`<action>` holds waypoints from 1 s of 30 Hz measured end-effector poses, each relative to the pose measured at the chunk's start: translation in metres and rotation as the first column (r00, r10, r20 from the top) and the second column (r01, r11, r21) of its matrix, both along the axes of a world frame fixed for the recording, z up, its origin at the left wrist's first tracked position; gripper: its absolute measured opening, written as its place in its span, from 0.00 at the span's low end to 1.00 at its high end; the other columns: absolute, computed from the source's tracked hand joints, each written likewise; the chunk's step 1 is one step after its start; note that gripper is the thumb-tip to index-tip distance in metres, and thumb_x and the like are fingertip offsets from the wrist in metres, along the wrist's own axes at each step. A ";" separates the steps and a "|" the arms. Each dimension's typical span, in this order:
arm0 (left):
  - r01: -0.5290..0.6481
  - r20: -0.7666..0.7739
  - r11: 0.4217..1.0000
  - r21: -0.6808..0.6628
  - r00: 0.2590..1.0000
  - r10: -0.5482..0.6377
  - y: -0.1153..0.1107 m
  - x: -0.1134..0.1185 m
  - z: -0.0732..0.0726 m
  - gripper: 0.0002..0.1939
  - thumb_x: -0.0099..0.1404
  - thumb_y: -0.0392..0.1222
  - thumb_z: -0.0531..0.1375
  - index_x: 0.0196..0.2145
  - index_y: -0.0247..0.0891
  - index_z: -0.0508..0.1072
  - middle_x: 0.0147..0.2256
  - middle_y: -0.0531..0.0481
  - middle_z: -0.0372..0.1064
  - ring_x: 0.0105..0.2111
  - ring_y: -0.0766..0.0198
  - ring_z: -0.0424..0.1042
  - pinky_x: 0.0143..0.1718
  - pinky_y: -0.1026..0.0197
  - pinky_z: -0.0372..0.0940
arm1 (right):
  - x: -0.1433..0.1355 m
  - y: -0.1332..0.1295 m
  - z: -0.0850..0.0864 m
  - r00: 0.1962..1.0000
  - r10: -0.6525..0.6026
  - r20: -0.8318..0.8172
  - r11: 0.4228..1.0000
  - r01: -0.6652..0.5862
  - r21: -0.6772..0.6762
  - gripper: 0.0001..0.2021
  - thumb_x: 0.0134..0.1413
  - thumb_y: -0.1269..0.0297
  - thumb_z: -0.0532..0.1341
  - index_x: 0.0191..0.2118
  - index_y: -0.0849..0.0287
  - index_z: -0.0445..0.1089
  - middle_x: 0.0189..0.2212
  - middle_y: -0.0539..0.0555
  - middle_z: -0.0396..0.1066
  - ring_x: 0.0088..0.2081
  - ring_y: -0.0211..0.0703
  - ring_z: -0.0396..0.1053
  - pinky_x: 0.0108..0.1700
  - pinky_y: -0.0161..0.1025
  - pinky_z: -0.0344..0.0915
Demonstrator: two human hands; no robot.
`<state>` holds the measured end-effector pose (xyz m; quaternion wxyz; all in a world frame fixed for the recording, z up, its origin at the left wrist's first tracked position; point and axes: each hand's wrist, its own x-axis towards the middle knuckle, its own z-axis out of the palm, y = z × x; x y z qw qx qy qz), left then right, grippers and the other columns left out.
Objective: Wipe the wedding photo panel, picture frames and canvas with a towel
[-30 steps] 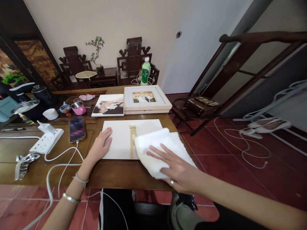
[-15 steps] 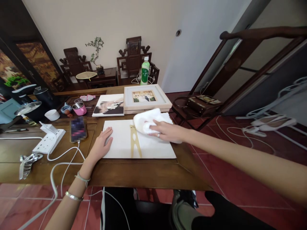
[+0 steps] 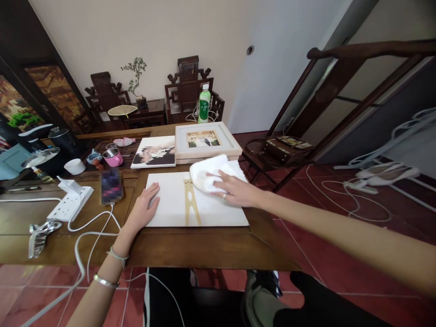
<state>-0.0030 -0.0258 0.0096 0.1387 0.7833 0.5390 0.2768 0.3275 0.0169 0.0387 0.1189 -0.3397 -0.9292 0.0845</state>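
A white rectangular board (image 3: 166, 213) lies flat on the wooden table in front of me, with a yellowish stand-shaped piece (image 3: 188, 204) down its middle. My left hand (image 3: 146, 204) rests flat on the board's left edge, fingers stretched out, holding nothing. On the board's upper right, my right hand (image 3: 235, 188) presses a bunched white towel (image 3: 207, 170), its fingers bent into the cloth. The towel hides the top of the yellowish piece and the board's upper right corner.
Behind the board lie a photo print (image 3: 155, 152) and a white picture frame (image 3: 182, 147), with a green bottle (image 3: 204, 105) beyond. Leftward are a phone (image 3: 111, 187), a power strip (image 3: 70, 202), cables, a pink cup (image 3: 113, 157) and a clear hair claw (image 3: 39, 238). A wooden chair (image 3: 289, 150) stands right.
The fingers of my right hand are spread a little more on the towel, which stays in nearly the same place. My left hand remains on the board, and the view has shifted slightly.
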 end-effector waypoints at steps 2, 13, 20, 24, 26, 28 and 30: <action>0.001 -0.001 1.000 -0.002 1.000 -0.001 0.000 0.000 0.000 0.24 0.68 0.46 0.49 0.56 0.33 0.67 0.60 0.37 0.60 0.63 0.54 0.56 0.64 0.45 0.48 | 0.000 -0.025 -0.007 0.998 0.059 -0.020 0.996 -0.057 0.066 0.11 0.59 0.68 0.53 0.39 0.63 0.72 0.57 0.69 0.63 0.64 0.62 0.51 0.61 0.64 0.50; 0.001 0.001 1.000 -0.003 1.000 -0.001 0.000 0.001 0.001 0.24 0.68 0.46 0.49 0.56 0.32 0.67 0.60 0.37 0.60 0.63 0.54 0.56 0.65 0.46 0.47 | 0.003 -0.125 -0.017 0.971 0.235 -0.038 0.945 -0.219 0.244 0.06 0.46 0.74 0.59 0.26 0.58 0.72 0.62 0.66 0.57 0.64 0.67 0.47 0.61 0.70 0.48; -0.004 0.000 1.000 -0.010 1.000 0.004 0.002 0.000 -0.003 0.24 0.68 0.46 0.50 0.57 0.33 0.67 0.61 0.38 0.59 0.63 0.53 0.55 0.64 0.44 0.47 | 0.000 -0.083 -0.006 0.984 0.175 0.046 0.973 -0.180 0.143 0.09 0.54 0.70 0.57 0.37 0.62 0.74 0.60 0.69 0.60 0.64 0.64 0.50 0.59 0.67 0.53; 0.000 -0.004 1.000 -0.007 1.000 0.000 0.002 0.000 -0.003 0.24 0.67 0.46 0.50 0.57 0.32 0.67 0.61 0.38 0.59 0.63 0.53 0.55 0.64 0.44 0.48 | -0.004 -0.036 0.002 0.983 0.151 0.108 0.983 -0.161 0.090 0.12 0.57 0.72 0.53 0.43 0.64 0.72 0.56 0.68 0.65 0.65 0.59 0.49 0.60 0.63 0.54; 0.000 -0.004 1.000 -0.007 1.000 0.000 0.002 0.000 -0.002 0.25 0.67 0.46 0.50 0.57 0.31 0.67 0.61 0.37 0.59 0.63 0.53 0.55 0.64 0.44 0.48 | -0.007 -0.011 0.004 0.986 0.130 0.103 0.988 -0.137 0.070 0.14 0.59 0.73 0.51 0.44 0.62 0.71 0.52 0.65 0.69 0.64 0.57 0.51 0.59 0.59 0.55; -0.003 -0.002 1.000 -0.005 1.000 0.003 0.002 0.000 -0.002 0.25 0.67 0.46 0.50 0.57 0.31 0.67 0.61 0.37 0.59 0.63 0.53 0.56 0.64 0.44 0.48 | -0.010 0.012 0.007 0.992 0.072 0.105 0.996 -0.078 0.047 0.14 0.61 0.70 0.50 0.45 0.62 0.71 0.50 0.64 0.70 0.61 0.58 0.56 0.56 0.55 0.59; -0.005 -0.003 1.000 -0.004 1.000 0.005 0.001 0.000 -0.001 0.25 0.67 0.46 0.50 0.57 0.31 0.67 0.61 0.37 0.59 0.63 0.53 0.56 0.64 0.44 0.48 | -0.013 0.030 0.009 0.991 -0.006 0.131 1.000 0.004 0.014 0.15 0.63 0.65 0.49 0.46 0.63 0.70 0.46 0.65 0.71 0.54 0.59 0.64 0.51 0.53 0.62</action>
